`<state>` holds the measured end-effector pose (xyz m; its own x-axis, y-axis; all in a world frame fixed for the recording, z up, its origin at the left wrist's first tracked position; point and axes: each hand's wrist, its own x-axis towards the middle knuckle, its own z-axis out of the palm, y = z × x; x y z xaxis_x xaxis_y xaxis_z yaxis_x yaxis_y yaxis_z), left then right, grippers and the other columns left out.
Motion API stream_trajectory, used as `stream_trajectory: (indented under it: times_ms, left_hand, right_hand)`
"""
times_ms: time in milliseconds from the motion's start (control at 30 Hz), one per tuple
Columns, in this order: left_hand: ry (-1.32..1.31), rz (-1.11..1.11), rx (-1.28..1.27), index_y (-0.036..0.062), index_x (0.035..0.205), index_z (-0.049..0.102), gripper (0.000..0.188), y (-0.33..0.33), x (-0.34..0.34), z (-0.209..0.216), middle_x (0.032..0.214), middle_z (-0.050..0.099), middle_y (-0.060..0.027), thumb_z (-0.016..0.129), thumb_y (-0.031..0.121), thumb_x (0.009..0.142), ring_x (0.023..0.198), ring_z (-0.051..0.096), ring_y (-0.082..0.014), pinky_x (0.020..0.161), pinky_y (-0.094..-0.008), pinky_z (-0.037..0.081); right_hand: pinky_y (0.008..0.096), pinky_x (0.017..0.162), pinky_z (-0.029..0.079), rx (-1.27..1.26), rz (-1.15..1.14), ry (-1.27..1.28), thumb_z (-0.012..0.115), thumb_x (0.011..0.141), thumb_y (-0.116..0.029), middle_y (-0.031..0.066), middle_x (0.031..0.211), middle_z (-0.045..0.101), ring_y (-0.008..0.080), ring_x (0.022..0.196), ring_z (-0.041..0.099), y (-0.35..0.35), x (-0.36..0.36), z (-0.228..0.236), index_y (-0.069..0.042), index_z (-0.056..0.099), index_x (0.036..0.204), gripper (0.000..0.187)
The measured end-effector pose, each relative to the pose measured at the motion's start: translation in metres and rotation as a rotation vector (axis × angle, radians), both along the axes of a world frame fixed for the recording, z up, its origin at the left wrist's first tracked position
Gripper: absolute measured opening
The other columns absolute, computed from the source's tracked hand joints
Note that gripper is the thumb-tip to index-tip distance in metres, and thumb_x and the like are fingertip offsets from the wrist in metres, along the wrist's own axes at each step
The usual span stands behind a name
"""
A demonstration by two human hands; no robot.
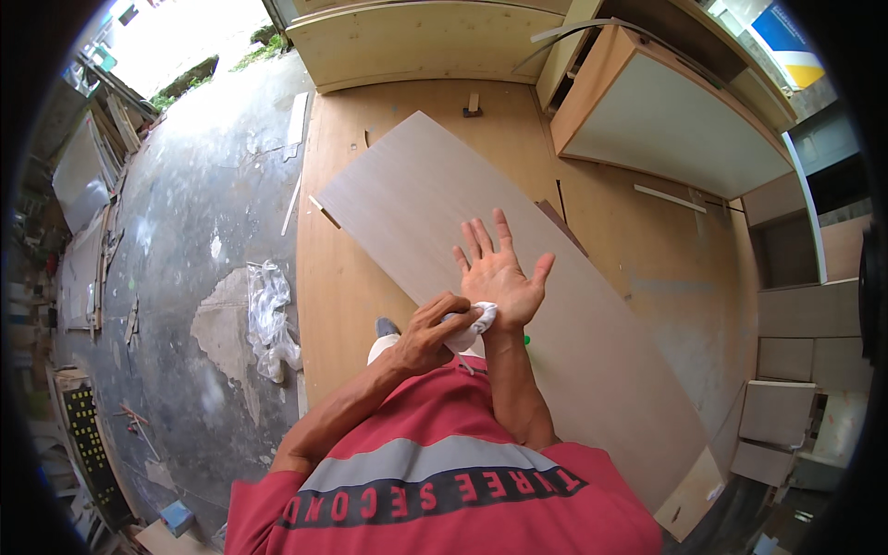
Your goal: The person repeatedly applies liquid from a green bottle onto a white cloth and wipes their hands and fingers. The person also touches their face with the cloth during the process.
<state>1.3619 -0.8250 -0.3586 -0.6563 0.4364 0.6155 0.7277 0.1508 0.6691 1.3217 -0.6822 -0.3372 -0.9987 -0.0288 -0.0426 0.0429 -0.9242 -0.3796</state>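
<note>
My left hand point(430, 330) is closed round a bunched white cloth point(472, 331). It presses the cloth against the inner side of my right wrist. Part of the cloth is hidden behind the fingers, and a thin strand hangs below it. My right hand point(504, 273) is held palm up with its fingers spread and nothing in it. Both hands are over a long, pale grey-brown wooden board point(444, 185), which lies slantwise beneath them.
The board rests on a wider tan wooden surface point(342, 250). Crumpled clear plastic point(268, 319) lies on the worn grey floor point(185, 268) at left. A white-panelled cabinet piece point(675, 111) stands at the far right, with box-like units point(782, 412) stacked at right.
</note>
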Motion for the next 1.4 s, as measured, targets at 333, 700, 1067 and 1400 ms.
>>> stream_trajectory:
  times_ms: [333,700,1067,1400]
  left_hand:
    - [-0.032,-0.018,-0.011,0.0005,0.12,0.067,0.057,0.0,-0.002,0.006,0.106,0.059,-0.0117,0.081,-0.002,0.065,0.089,0.06,-0.0292,0.077,-0.0417,0.049]
    - [0.003,0.055,0.023,-0.0019,0.113,0.071,0.051,-0.009,0.001,0.005,0.099,0.064,-0.0141,0.083,0.0,0.064,0.079,0.061,-0.0259,0.065,-0.0378,0.051]
    - [0.012,0.037,-0.006,0.0001,0.114,0.071,0.051,-0.016,0.001,0.002,0.102,0.064,-0.0134,0.082,-0.001,0.065,0.078,0.061,-0.0275,0.067,-0.0378,0.051]
    - [0.027,-0.007,-0.069,-0.0009,0.114,0.071,0.053,-0.025,-0.005,0.011,0.108,0.064,-0.0147,0.082,0.001,0.063,0.084,0.062,-0.0307,0.072,-0.0394,0.052]
  right_hand:
    - [0.0515,0.123,-0.013,0.021,-0.01,0.027,0.019,0.085,-0.092,0.021,0.171,-0.002,0.0321,0.159,-0.003,-0.005,0.003,0.008,-0.013,0.014,0.165,0.113]
    - [0.0531,0.124,-0.012,-0.028,0.016,-0.006,0.016,0.088,-0.09,0.0231,0.17,0.002,0.0344,0.158,0.001,-0.011,0.009,0.008,-0.011,0.017,0.165,0.11]
    - [0.0523,0.123,-0.014,0.008,0.048,-0.017,0.015,0.085,-0.092,0.0217,0.17,0.004,0.0312,0.159,0.0,-0.023,0.008,0.0,-0.012,0.017,0.165,0.112]
    - [0.0523,0.123,-0.012,-0.079,0.108,-0.034,0.019,0.086,-0.091,0.0235,0.17,0.002,0.0323,0.159,0.001,-0.028,0.009,-0.009,-0.013,0.018,0.165,0.11]
